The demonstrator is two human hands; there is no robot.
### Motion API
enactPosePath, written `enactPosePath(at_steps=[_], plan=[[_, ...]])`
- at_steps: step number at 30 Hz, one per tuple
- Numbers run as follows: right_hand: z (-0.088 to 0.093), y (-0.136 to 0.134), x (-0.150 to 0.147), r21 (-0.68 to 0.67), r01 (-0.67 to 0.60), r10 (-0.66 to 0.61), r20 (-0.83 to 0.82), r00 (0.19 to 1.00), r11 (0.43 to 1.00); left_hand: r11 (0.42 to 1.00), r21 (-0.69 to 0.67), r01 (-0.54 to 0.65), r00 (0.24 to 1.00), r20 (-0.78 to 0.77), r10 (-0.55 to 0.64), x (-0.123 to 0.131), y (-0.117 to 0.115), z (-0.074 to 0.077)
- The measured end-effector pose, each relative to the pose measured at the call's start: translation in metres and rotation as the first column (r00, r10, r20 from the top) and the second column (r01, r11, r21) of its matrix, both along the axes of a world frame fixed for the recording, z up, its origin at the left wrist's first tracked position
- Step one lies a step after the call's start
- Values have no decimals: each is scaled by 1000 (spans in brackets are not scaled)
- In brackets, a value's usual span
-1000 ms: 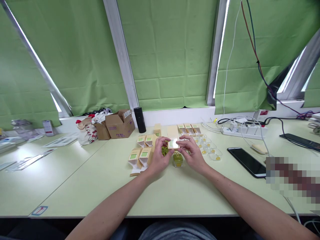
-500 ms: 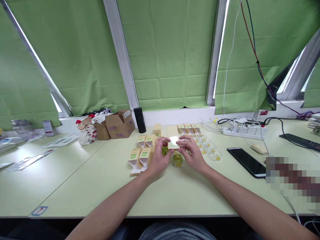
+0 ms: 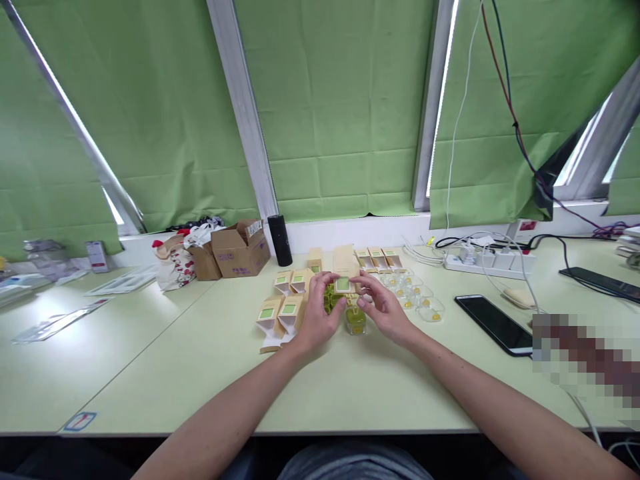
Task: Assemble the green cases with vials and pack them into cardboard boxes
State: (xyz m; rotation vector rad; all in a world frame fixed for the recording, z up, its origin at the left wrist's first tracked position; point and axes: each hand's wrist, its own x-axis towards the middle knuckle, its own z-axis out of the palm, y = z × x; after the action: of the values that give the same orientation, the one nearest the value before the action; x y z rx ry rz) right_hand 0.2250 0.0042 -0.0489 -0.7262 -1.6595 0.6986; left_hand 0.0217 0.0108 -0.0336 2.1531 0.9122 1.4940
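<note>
Between both hands is a small cream cardboard box (image 3: 343, 285) with a square green panel on its face. My left hand (image 3: 323, 317) grips its left edge, fingers curled. My right hand (image 3: 389, 313) holds its right edge with the fingertips. Just below the box, a clear container with green contents and a yellow spot (image 3: 356, 321) stands on the table. More green pieces (image 3: 328, 300) show partly behind my left hand. Left of that hand are several open boxes (image 3: 269, 315) of the same kind. Clear cups with yellow spots (image 3: 430, 309) lie beyond my right hand.
More cream boxes (image 3: 376, 259) stand at the back. A black cylinder (image 3: 280, 240), a brown carton (image 3: 241, 250) and a patterned bag (image 3: 175, 267) line the wall. To the right are a black phone (image 3: 493, 325), a power strip (image 3: 490, 264) and loose cables.
The box has tilted slightly between my hands, and the bright glare on its panel is gone, so the green shows. Both hands stay in nearly the same place.
</note>
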Motion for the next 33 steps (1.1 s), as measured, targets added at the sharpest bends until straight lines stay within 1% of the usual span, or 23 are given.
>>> enactPosePath(at_steps=[3, 6, 9, 14, 17, 20, 24, 26, 29, 31, 33], plan=[[2, -4, 1, 34, 29, -32, 82, 996, 999, 999, 13, -52, 998, -24, 52, 0, -1, 1], [3, -7, 1, 108, 47, -62, 140, 988, 993, 998, -17, -67, 998, -4, 66, 0, 0, 1], [4, -9, 0, 194, 51, -86, 178, 980, 980, 995, -53, -79, 996, 39, 81, -1, 3, -1], [9, -13, -1, 317, 71, -147, 224, 963, 946, 992, -56, -111, 990, 77, 115, -1, 9, -2], [10, -13, 0, 355, 36, -124, 229, 966, 934, 990, -73, -119, 990, 70, 124, -1, 11, 0], [8, -13, 0, 372, 3, -94, 228, 969, 928, 988, -114, -105, 988, 101, 116, -2, 14, 0], [6, -13, -1, 374, 14, -97, 202, 975, 927, 979, -190, -80, 984, 140, 107, -4, 17, 2], [6, -13, 0, 371, 54, -122, 164, 979, 927, 971, -235, -52, 982, 166, 93, -5, 19, 3], [8, -11, 3, 357, 149, -206, 128, 970, 922, 961, -275, 20, 974, 220, 43, -8, 20, 7], [8, -9, 6, 343, 187, -259, 179, 949, 921, 957, -286, 52, 968, 248, 21, -10, 21, 10], [10, -7, 8, 321, 190, -293, 311, 904, 928, 954, -293, 66, 965, 261, 13, -13, 22, 12]])
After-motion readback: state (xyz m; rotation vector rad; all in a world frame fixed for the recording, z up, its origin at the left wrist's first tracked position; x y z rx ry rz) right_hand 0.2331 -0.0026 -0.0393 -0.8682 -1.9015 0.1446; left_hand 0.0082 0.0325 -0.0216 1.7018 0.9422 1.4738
